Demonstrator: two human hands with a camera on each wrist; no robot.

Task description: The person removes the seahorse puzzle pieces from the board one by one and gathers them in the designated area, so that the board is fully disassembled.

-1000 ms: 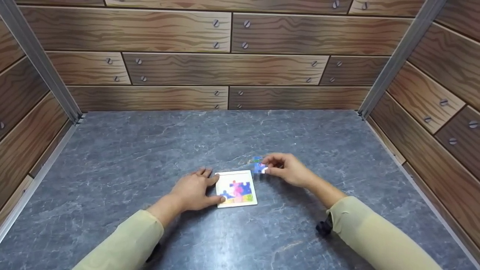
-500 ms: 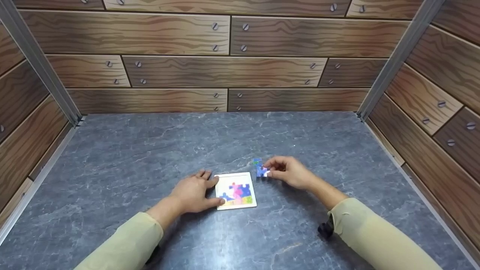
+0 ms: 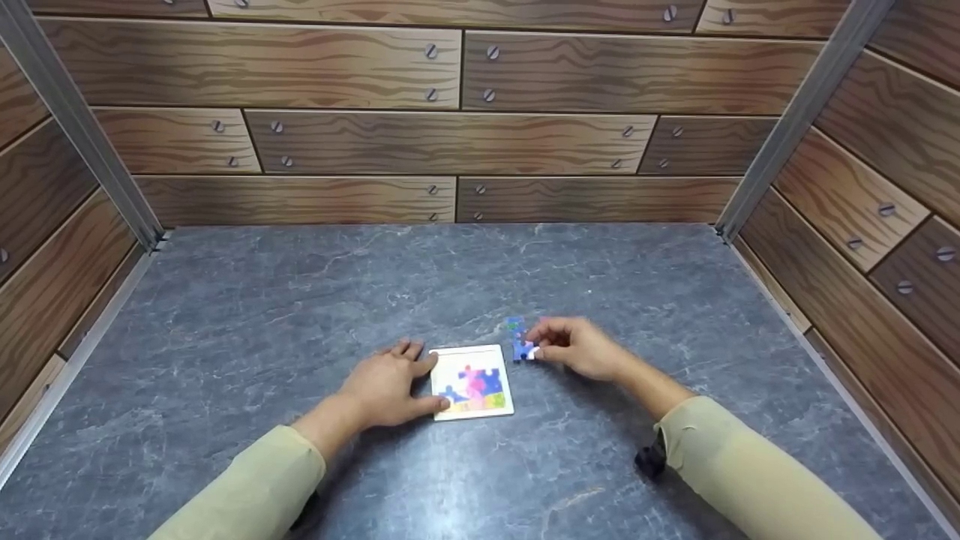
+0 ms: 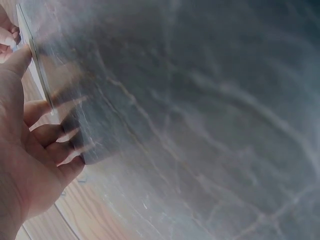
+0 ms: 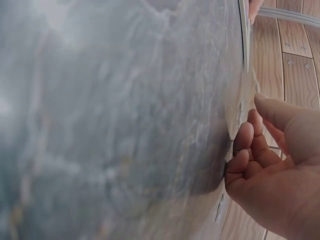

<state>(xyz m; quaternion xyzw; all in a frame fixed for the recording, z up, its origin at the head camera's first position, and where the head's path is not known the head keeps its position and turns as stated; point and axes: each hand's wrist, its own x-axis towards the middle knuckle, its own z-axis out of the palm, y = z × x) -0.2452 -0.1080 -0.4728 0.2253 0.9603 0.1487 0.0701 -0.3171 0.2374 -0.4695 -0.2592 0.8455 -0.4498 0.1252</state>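
Observation:
A small white-framed jigsaw tray (image 3: 447,372) lies on the table in the head view, with joined pink, blue and yellow-green pieces (image 3: 475,384) in its lower part. My left hand (image 3: 384,384) rests at its left side, fingers spread, thumb and index finger on the frame. Just right of the tray, my right hand (image 3: 583,349) pinches a blue puzzle piece (image 3: 522,351) between thumb and fingers. In the right wrist view that piece (image 5: 256,82) shows only as a thin edge at the thumb tip. The fingers hide part of it.
Another blue and green puzzle piece (image 3: 514,323) lies just behind the held one. A bit of pink shows behind the right fingers. The grey marbled tabletop (image 3: 337,285) is bounded by wood-patterned walls (image 3: 352,199) at the back and sides.
My right hand has come slightly nearer to me with the blue piece, uncovering more of the piece behind. My left hand stays on the tray.

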